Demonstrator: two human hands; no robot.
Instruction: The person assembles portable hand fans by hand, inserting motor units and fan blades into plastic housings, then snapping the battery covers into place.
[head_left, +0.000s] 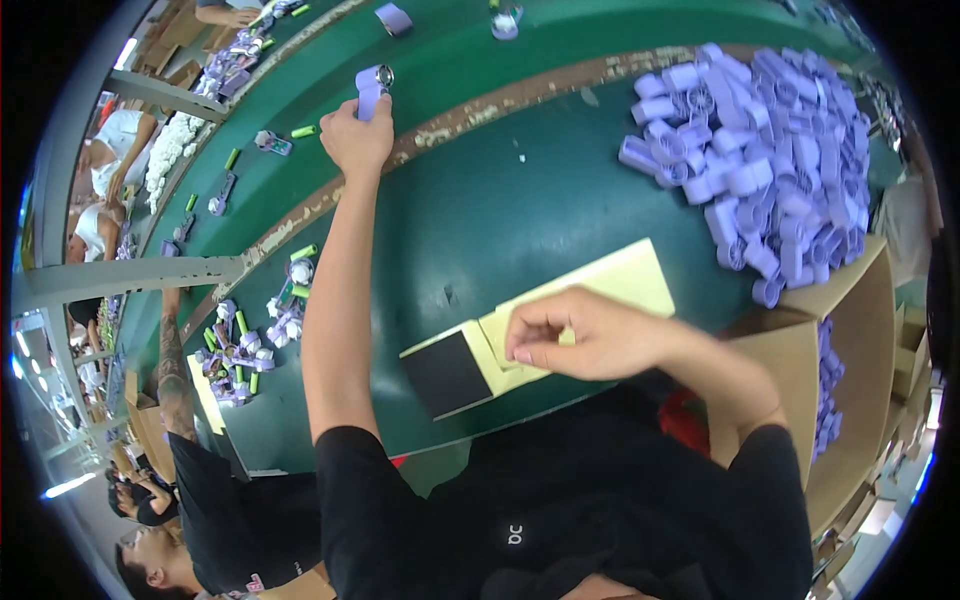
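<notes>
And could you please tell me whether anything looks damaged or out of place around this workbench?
Yes, the brown ledge between the green tabletop and belt looks worn: its surface is blotched with pale patches. A small white fleck also lies on the tabletop, away from the heaped purple parts, too small to identify.

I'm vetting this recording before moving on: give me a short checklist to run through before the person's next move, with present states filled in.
1. Left hand grips the purple part: ok, held up over the green strip.
2. Right hand empty: cannot tell; its curled fingers could hide something small.
3. Yellow pad uncovered: not ok, the right hand covers part of it in this view.
4. Purple pile on the table: ok, heaped at the right.
5. Cardboard box open: ok, purple parts show inside.
6. Co-worker's forearm apart from the left hand: ok.
</notes>
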